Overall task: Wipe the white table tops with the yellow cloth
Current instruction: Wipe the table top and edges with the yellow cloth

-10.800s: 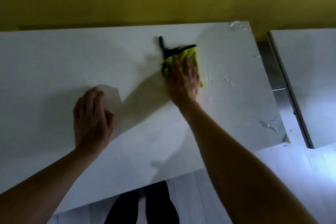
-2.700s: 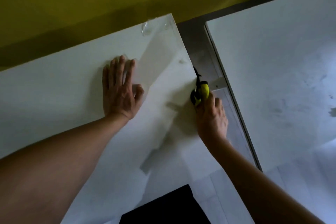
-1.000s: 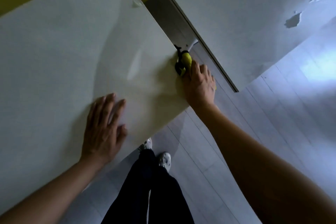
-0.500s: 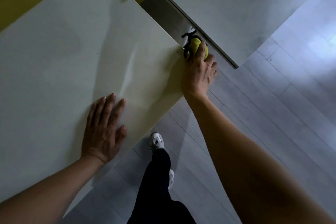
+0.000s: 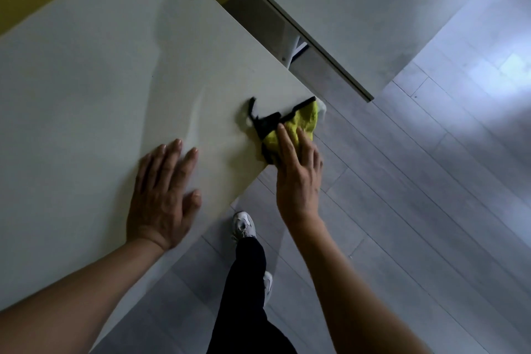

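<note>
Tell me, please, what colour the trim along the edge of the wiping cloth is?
Black: the yellow cloth has black edging and a black strap, clearest in the head view.

A crumpled yellow cloth [image 5: 298, 126] with black trim lies on the near corner of the white table top [image 5: 100, 80].

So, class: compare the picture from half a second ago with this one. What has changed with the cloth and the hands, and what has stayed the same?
The right hand has brought the yellow cloth back from the gap beyond the table's edge onto the near corner of the white table top. The cloth, bunched before, now lies spread under flat fingers. The left hand stays pressed flat on the table. The second table is untouched.
</note>
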The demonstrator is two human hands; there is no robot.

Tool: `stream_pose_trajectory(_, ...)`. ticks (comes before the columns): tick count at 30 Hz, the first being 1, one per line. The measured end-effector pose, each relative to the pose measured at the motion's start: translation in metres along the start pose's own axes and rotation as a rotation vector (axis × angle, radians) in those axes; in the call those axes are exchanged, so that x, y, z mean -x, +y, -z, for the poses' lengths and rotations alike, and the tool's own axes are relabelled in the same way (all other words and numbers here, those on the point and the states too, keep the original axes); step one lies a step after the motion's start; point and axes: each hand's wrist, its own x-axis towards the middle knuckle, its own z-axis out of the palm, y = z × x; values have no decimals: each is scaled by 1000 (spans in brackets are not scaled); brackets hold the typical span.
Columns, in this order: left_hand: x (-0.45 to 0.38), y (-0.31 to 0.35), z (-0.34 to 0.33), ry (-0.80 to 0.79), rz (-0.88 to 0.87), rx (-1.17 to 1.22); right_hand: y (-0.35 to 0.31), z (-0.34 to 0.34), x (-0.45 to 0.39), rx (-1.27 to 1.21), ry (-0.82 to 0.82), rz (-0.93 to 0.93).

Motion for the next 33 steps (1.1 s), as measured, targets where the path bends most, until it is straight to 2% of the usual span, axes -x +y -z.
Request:
stream_pose_trajectory(4, 0, 2, 1, 15, 3, -7, -34, -2, -7, -198, -94, -435)
stream_pose_trajectory(8, 1, 0, 0, 14, 4, -20, -58, 4, -18, -456, -97, -587)
stream_pose_trajectory(12, 0, -1, -2, 24, 2, -17, -72, -7, -30, -503, 68, -736)
stream_pose_trajectory(14, 0, -1, -3, 27, 2, -13, -75, -12, -38, -445, 105, -765)
stream_pose_trajectory(18, -1, -3, -4, 34, -1, -19, -70, -12, -60, -315, 1, -807)
stream_pose_trajectory(23, -1, -3, -4, 25, -2, -33, -42, -5, -105, -280, -6, -855)
stream_pose_trajectory(26, 0, -3, -5, 32, 0, -31, -56, -11, -72, -274, -17, -783)
stream_pose_trajectory(29, -1, -4, -7, 26, -12, -40, -97, -28, 6, -293, -46, -705)
stream_pose_trajectory(33, 1, -6, -11, 17, -22, -44, -131, -36, 72, -337, -142, -651)
